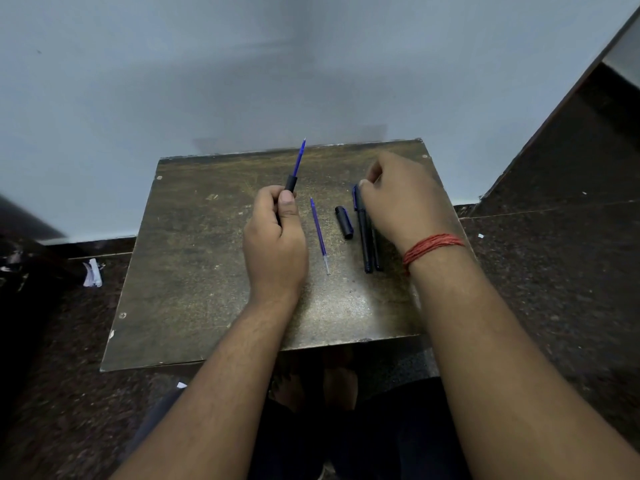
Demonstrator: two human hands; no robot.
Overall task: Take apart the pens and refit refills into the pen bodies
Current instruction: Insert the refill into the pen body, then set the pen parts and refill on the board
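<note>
On the small worn table [194, 271], the left hand [275, 237] grips a pen body [291, 183] with its blue refill [300, 157] half out, the right hand [405, 202] pinches the far end of the black pens [363, 233] at right, and the loose refill [320, 235] and cap [344, 223] between them could be nudged and roll off.

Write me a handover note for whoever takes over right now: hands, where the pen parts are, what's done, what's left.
Left hand: closed around a black pen body with a blue refill sticking out of its top, not fully seated.
Right hand: fingers on the top of a capped black pen lying on the board; grip unclear. A second black piece lies beside it, partly hidden.
Loose refill and a loose black cap lie between the hands.
Done: one pen opened. Left: seat the refill, close it, handle the rest.
</note>
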